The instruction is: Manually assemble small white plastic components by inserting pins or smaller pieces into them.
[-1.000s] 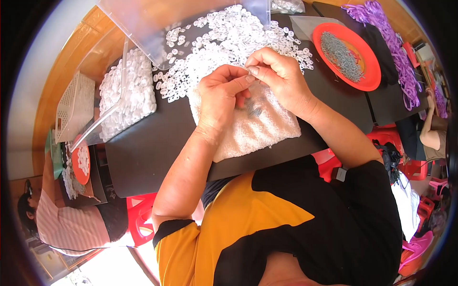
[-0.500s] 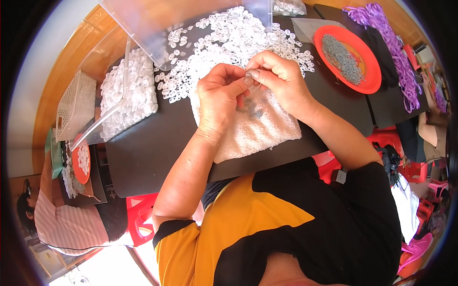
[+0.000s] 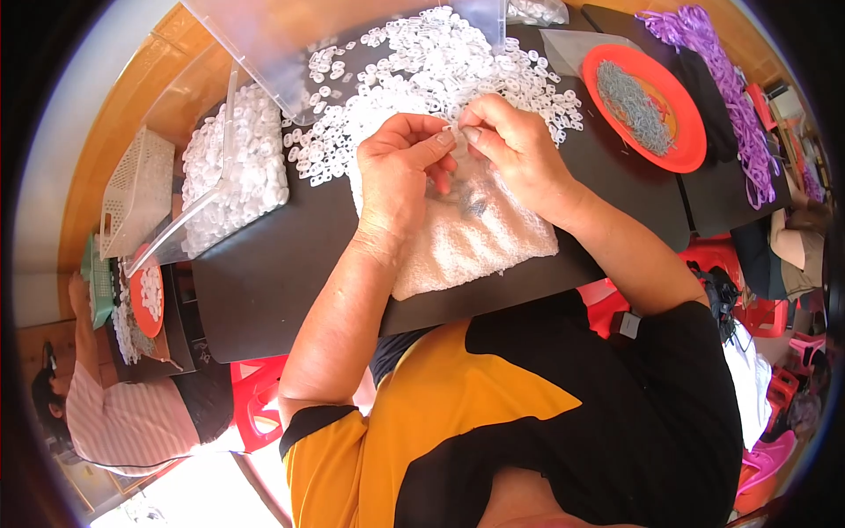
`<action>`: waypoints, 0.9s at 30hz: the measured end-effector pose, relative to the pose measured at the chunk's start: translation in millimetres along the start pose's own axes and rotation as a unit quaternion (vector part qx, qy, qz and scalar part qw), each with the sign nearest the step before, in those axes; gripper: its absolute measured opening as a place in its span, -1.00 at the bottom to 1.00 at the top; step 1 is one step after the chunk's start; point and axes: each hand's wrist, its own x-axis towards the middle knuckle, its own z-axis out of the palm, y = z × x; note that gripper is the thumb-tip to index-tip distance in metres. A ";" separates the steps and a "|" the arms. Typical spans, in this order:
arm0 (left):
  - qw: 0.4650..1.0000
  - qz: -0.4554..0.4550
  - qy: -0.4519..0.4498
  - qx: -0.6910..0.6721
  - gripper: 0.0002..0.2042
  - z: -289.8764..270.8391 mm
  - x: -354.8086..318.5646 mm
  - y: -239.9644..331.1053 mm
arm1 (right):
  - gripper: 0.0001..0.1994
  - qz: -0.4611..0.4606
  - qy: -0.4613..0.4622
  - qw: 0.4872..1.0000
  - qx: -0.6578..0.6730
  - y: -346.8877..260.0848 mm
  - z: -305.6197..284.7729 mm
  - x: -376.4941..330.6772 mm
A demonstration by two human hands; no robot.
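From the head view, I'd judge the work to be midway through one piece, with plenty remaining. That small white piece point(image 3: 453, 128) sits between the fingertips, above the far edge of a cream, looped-pile cloth towel point(image 3: 480, 260) on the dark brown counter point(image 3: 282, 295). The left hand point(image 3: 394, 176) pinches it between thumb and forefinger, other fingers curled under. The right hand point(image 3: 521, 150) meets it from the right, thumb and forefinger drawn close; whether they grip the piece or only touch it, I cannot tell.

Just beyond the hands spreads a heap of loose white oval pieces with holes point(image 3: 422, 70), far too many to count, so much seems left. At the left, a tray-like mound of plain-looking white pieces point(image 3: 236, 172) may be finished ones, though I can't be sure from here; it is past counting too.

Counting the rest: one towel, with one small dark-grey cluster point(image 3: 476, 208) on it, partly in the folds; one round red plastic plate point(image 3: 689, 151) at the far right, bearing one pile of thin grey metal-looking pins point(image 3: 632, 106); one clear plastic bin point(image 3: 304, 114) tipped at the far side; one bundle of shiny purple ribbons point(image 3: 744, 119) beyond the plate; one white perforated basket point(image 3: 132, 211) at the far left.
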 end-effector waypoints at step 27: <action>0.998 0.018 0.035 0.051 -0.92 5.1 -2.1 -6.5 | -0.88 -0.012 0.016 0.998 -0.059 3.5 6.4 -1.0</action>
